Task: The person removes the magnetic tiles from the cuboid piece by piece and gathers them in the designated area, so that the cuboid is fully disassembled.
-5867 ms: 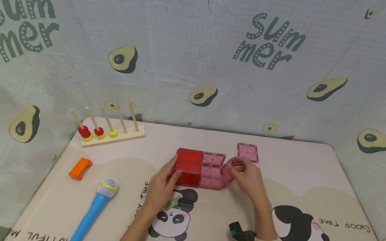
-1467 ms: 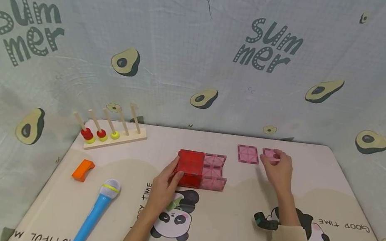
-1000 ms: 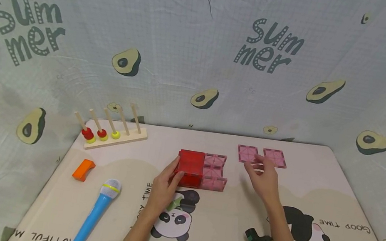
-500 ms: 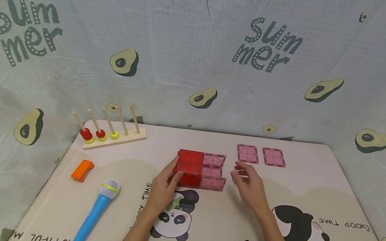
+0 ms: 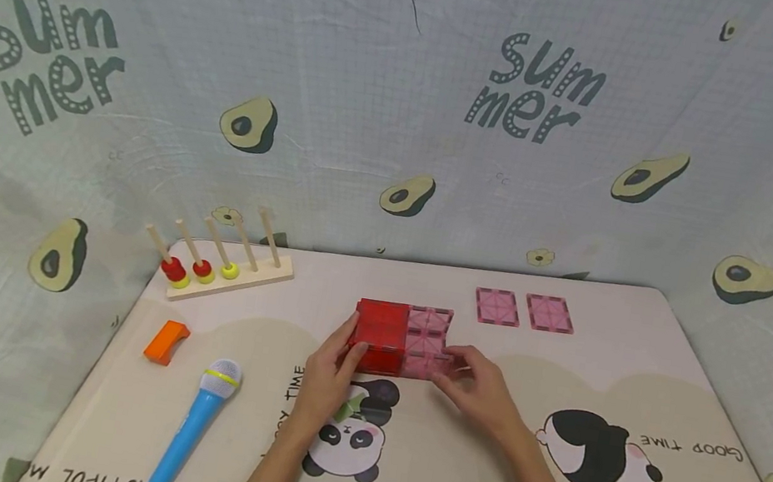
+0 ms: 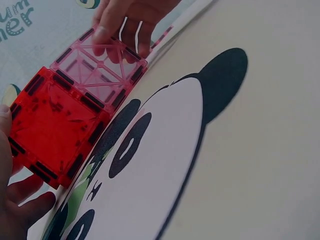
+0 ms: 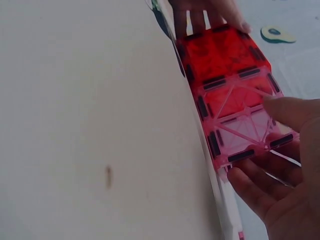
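My left hand (image 5: 326, 373) grips red box (image 5: 381, 323); my right hand (image 5: 486, 389) pinches front pink tile (image 5: 420, 366). Should press gently, keep it aligned.

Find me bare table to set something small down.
There is bare table right of the loose pink tiles, and more between the wooden peg stand and the red-and-pink tile block. It's crowded at that block, with the left hand and right hand on it.

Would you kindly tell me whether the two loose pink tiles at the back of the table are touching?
Apart: the head view shows a strip of bare tabletop between the left tile and the right tile.
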Action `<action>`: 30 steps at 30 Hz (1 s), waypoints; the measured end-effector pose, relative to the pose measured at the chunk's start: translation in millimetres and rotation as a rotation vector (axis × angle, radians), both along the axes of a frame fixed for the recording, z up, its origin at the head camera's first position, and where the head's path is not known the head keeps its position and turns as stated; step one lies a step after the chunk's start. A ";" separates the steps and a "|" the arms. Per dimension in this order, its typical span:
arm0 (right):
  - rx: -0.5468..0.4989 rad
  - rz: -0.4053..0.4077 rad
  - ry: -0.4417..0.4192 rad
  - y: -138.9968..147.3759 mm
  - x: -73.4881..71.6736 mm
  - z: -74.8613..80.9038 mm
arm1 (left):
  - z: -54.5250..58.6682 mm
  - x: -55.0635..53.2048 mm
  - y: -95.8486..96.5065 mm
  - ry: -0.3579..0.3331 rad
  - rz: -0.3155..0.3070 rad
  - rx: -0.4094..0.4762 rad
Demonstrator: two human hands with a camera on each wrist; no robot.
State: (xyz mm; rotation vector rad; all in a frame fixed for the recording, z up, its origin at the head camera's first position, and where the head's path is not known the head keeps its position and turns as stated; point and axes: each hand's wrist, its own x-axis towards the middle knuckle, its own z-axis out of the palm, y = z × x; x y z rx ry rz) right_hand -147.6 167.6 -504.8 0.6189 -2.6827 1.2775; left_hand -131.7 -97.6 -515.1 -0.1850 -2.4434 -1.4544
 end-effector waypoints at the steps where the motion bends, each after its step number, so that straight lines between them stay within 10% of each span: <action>1: 0.008 -0.003 0.001 -0.7 0.3 -0.1 | -0.3 -0.2 0.1 0.000 0.001 -0.002; 30: 0.033 0.050 -0.057 2.0 0.4 -2.1 | -3.2 -0.2 1.1 0.015 -0.005 0.001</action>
